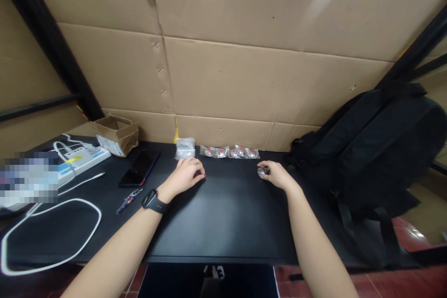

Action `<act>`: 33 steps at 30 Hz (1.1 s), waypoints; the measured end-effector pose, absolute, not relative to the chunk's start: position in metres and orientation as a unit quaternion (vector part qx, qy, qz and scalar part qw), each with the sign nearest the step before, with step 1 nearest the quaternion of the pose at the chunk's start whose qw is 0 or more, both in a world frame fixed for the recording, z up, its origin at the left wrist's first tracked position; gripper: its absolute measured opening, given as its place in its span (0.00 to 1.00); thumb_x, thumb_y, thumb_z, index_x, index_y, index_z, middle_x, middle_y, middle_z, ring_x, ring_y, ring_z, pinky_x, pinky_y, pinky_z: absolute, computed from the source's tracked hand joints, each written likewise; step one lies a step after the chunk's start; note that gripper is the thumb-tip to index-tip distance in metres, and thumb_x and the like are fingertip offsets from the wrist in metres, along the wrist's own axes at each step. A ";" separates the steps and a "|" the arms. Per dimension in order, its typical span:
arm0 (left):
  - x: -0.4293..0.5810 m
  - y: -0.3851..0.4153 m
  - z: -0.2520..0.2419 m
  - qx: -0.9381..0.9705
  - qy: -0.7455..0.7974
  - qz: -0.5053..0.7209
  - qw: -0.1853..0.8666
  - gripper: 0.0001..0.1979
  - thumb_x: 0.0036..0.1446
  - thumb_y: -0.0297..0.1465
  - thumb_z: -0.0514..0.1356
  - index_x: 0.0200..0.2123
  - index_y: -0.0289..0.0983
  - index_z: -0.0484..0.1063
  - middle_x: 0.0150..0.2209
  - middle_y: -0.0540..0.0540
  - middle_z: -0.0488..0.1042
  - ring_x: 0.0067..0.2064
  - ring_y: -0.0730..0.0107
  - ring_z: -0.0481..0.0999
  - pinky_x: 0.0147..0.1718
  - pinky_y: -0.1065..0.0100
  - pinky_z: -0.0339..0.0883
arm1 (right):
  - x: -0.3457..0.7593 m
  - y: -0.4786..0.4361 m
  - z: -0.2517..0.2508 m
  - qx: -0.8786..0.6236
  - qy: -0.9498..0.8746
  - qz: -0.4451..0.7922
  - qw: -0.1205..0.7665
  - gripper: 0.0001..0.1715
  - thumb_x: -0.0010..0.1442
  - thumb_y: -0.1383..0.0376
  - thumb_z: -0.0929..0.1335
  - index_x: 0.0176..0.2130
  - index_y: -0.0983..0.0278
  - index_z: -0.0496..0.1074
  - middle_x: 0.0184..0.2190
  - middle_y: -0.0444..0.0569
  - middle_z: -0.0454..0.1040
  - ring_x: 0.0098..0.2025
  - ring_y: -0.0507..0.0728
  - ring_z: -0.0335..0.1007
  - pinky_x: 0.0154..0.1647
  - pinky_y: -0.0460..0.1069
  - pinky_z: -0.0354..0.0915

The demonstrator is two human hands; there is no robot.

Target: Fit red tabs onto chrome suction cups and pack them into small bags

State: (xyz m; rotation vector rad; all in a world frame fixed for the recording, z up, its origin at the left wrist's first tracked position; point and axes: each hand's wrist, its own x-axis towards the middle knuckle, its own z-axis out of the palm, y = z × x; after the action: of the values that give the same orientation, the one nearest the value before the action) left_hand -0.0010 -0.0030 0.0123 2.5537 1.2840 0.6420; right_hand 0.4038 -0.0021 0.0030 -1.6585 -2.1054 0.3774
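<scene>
My left hand [188,176], with a dark watch [153,201] on its wrist, is closed low over the black table. A bit of red shows at its fingertips, a small red piece mostly hidden by the fingers. To the right, my right hand [275,175] pinches a round, shiny metal piece [262,172] between thumb and fingers, just above or on the tabletop. Beyond the hands, several clear packets [222,152] holding silvery round pieces with red parts lie in a row. A stack of clear plastic bags [185,148] lies just past my left hand.
A black backpack [377,149] fills the right side. On the left are a phone [140,168], a patterned keychain [129,201], a white cable [99,216], a power strip [85,164] and an open cardboard box [120,134]. A cardboard wall [223,84] bounds the table's back.
</scene>
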 end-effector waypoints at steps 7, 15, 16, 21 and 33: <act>0.011 -0.013 0.016 0.843 0.431 0.270 0.177 0.07 0.62 0.37 0.60 0.37 0.43 0.77 0.38 0.49 0.80 0.44 0.63 0.76 0.53 0.60 0.57 | 0.398 -0.006 0.013 -0.570 -0.768 0.114 0.269 0.27 0.48 0.72 0.73 0.49 0.61 0.77 0.46 0.52 0.79 0.46 0.60 0.76 0.51 0.54 0.68; 0.048 -0.022 0.034 0.783 0.409 0.386 0.264 0.14 0.63 0.43 0.58 0.39 0.43 0.81 0.42 0.47 0.82 0.45 0.60 0.79 0.50 0.63 0.67 | 0.303 -0.020 0.022 -0.427 -0.675 0.361 0.481 0.26 0.53 0.60 0.76 0.51 0.59 0.74 0.52 0.53 0.77 0.52 0.62 0.75 0.55 0.59 0.69; 0.053 -0.019 0.036 0.774 0.403 0.404 0.273 0.13 0.63 0.42 0.58 0.39 0.43 0.80 0.41 0.47 0.82 0.44 0.61 0.80 0.50 0.63 0.68 | 0.292 -0.022 0.025 -0.403 -0.658 0.388 0.504 0.27 0.53 0.59 0.76 0.51 0.58 0.73 0.54 0.53 0.75 0.53 0.62 0.75 0.55 0.58 0.70; 0.072 0.000 0.030 0.708 0.365 0.498 0.343 0.13 0.63 0.40 0.58 0.40 0.37 0.77 0.41 0.43 0.82 0.44 0.61 0.80 0.49 0.63 0.70 | 0.258 -0.028 0.042 -0.325 -0.630 0.438 0.552 0.29 0.52 0.60 0.77 0.52 0.57 0.70 0.57 0.52 0.72 0.53 0.60 0.75 0.59 0.58 0.69; 0.083 -0.008 0.002 0.641 0.354 0.530 0.428 0.16 0.63 0.41 0.58 0.43 0.34 0.76 0.43 0.41 0.81 0.45 0.62 0.78 0.49 0.64 0.70 | 0.243 -0.023 0.013 -0.338 -0.643 0.428 0.537 0.28 0.51 0.61 0.77 0.51 0.59 0.71 0.52 0.54 0.76 0.53 0.63 0.76 0.55 0.58 0.71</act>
State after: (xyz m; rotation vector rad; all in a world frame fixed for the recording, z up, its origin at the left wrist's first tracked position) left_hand 0.0830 -0.0080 0.0017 1.6010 0.8833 1.3234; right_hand 0.2430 -0.0232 0.0133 -0.8034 -1.5315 1.0198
